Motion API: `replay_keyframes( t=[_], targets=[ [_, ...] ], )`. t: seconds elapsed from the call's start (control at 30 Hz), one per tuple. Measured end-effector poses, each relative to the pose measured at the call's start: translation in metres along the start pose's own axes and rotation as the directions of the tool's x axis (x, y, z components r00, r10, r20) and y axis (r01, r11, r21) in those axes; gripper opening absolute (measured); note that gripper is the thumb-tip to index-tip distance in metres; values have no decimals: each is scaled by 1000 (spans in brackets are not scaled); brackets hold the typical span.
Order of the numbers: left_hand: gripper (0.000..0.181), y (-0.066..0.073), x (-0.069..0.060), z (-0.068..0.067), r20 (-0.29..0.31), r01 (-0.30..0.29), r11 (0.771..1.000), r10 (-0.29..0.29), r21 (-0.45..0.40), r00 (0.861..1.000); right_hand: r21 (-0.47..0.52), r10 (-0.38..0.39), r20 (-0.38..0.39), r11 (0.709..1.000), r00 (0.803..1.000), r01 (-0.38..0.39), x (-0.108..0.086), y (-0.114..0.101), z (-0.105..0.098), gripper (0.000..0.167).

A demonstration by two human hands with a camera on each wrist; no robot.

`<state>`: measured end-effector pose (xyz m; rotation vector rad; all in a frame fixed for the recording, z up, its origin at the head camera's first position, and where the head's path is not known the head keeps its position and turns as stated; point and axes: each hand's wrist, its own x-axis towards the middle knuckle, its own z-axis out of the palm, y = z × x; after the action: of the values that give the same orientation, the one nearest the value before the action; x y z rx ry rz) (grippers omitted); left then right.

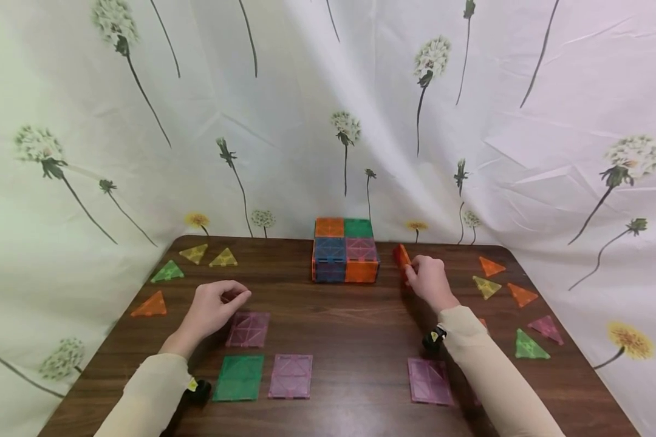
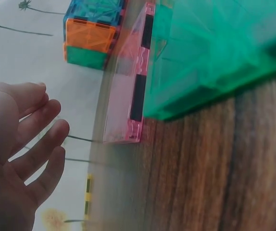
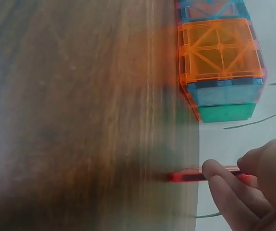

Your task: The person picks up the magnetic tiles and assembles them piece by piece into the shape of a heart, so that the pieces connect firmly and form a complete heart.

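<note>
At twelve o'clock on the bench [image 1: 339,328] stands a block of tiles [image 1: 345,249]; at one, the right hand [image 1: 430,280] pinches a red-orange tile [image 1: 401,258] upright, apparently keeping its faces clear. At ten, the left hand [image 1: 215,308], relaxed and holding nothing, hovers near a purple tile [image 1: 249,331].

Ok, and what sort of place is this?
Probably an improvised tabletop recording corner: a dandelion-print cloth hangs behind a wooden table, with translucent coloured tiles laid out and a block built from such tiles.
</note>
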<state>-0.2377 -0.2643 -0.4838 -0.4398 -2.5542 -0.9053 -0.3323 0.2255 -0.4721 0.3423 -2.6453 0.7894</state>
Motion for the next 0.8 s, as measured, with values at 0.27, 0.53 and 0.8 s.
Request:
replay_keyframes(
  t=[0.27, 0.53, 0.8],
  targets=[
    [6, 0, -4, 1, 14, 20, 1000, -20, -2, 1000, 57, 22, 82, 998, 996, -26, 10, -5, 9, 20],
    [6, 1, -6, 0, 11, 30, 1000, -30, 0, 999, 49, 42, 90, 998, 995, -47, 14, -4, 16, 20],
    [6, -1, -8, -1, 7, 26, 1000, -26, 5, 1000, 58, 100, 153, 992, 983, -110, 13, -6, 15, 26]
  ],
)
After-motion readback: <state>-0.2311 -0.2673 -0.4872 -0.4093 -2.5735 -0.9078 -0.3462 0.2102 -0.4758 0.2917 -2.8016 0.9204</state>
